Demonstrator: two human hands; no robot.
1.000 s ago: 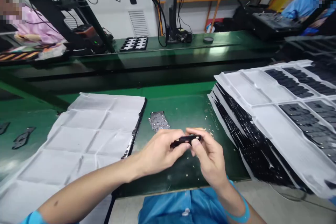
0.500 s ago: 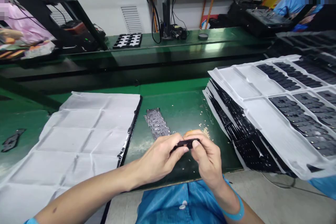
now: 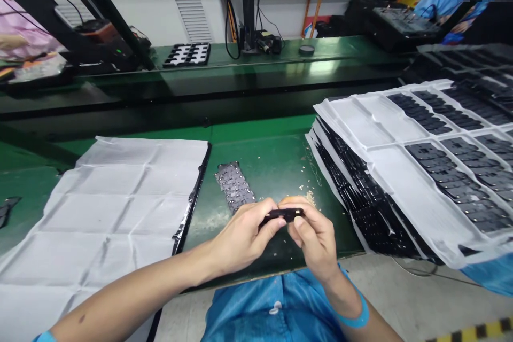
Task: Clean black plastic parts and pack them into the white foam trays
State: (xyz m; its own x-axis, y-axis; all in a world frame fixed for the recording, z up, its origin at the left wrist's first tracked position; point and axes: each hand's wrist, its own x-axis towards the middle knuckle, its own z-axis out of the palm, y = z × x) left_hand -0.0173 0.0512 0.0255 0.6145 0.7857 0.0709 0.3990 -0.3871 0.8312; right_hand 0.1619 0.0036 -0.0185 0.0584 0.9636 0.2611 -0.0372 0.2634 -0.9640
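Black, slim, plastic-looking part (image 3: 287, 214) was held between both hands, above the near side of a smooth green workbench (image 3: 276, 155). The bare left hand (image 3: 249, 228) pinched its left end, fingers drawn narrow around it; the bare right hand (image 3: 316, 238) gripped its right end, thumb near the tip. Work on this piece seemed unfinished, judging by both hands being on it; any detail already changed was too small to tell.

Just beyond the left fingers lay an overlapping row of flat, dark-grey parts (image 3: 234, 184) with shiny spots; whether these were done or waiting was unclear. Beyond the right fingers, tiny pale bits (image 3: 309, 196) were scattered. Well right of the fingers, a stack of black and white trays (image 3: 385, 168) bore rows of flat dark parts (image 3: 460, 187) in several top compartments. Left of the fingers spread a creased white sheet (image 3: 128, 192) with a black edge.
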